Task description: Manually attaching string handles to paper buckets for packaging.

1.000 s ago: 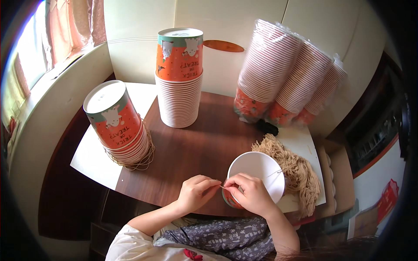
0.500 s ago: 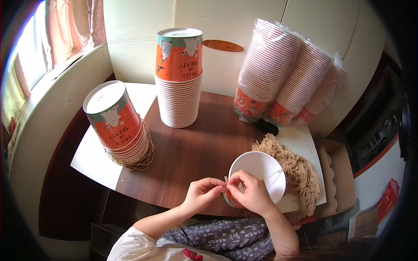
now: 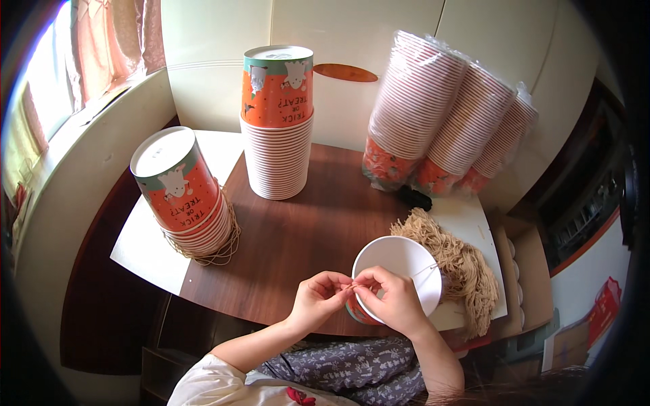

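Note:
My left hand [image 3: 319, 298] and my right hand [image 3: 391, 299] meet at the near edge of a brown wooden table [image 3: 305, 230]. Both pinch a thin beige string [image 3: 352, 287] at the rim of a white-lined paper cup [image 3: 399, 279] with an orange outside. The cup tilts toward me, and the string runs across its opening to the right rim. A bundle of beige strings [image 3: 455, 260] lies just right of the cup.
An upside-down stack of orange and teal cups [image 3: 277, 122] stands at the table's back. Another stack [image 3: 184, 193] with strings leans at the left on a white board [image 3: 145, 247]. Plastic-wrapped sleeves of cups [image 3: 440, 115] lean at the back right. A cardboard box [image 3: 525, 271] sits right.
My hands have shifted slightly along the cup's rim, the left one moving closer to the right. The cup has stayed in place.

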Tool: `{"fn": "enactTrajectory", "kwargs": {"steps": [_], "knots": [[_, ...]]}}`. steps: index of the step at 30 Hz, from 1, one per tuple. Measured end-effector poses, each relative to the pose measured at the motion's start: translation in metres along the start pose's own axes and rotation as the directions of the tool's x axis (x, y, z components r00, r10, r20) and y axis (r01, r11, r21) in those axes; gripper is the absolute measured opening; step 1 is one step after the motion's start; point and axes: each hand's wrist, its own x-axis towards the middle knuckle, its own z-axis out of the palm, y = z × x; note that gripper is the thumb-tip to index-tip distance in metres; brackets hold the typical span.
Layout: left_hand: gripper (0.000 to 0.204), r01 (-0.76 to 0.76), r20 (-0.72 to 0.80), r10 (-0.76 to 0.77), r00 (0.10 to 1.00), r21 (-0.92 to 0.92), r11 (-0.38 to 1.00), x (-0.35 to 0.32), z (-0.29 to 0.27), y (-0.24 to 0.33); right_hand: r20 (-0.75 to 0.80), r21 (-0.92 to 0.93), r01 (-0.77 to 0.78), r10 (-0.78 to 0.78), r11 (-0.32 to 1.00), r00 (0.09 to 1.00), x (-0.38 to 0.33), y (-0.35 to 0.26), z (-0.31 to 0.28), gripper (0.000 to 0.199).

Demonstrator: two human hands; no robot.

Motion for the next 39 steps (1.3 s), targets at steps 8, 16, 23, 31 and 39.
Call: {"fn": "enactTrajectory", "kwargs": {"steps": [8,16,23,31,39], "knots": [[0.014,0.106,0.061,-0.103,0.993,-0.039,0.994,-0.001,-0.007,-0.004,-0.039,-0.141,0.095,-0.101,0.985,0.994,-0.002,0.005,0.000,0.008],[0.016,0.511,0.166,-0.484,0.859,-0.322,0.797,-0.002,-0.002,0.016,-0.007,-0.285,0.281,-0.295,0.916,0.955,-0.003,0.011,0.000,0.010],[0.021,0.585,0.379,-0.447,0.810,-0.478,0.655,-0.001,-0.016,0.003,-0.059,-0.330,0.281,-0.317,0.901,0.947,-0.005,0.000,0.001,0.011],[0.019,0.560,0.381,-0.413,0.827,-0.500,0.660,-0.002,-0.016,0.003,-0.051,-0.383,0.263,-0.305,0.885,0.951,-0.005,0.007,0.007,0.010],[0.016,0.173,0.155,-0.149,0.977,-0.154,0.973,-0.004,-0.006,0.007,0.044,-0.043,0.073,-0.071,0.996,0.997,0.001,0.006,-0.005,0.008]]}}
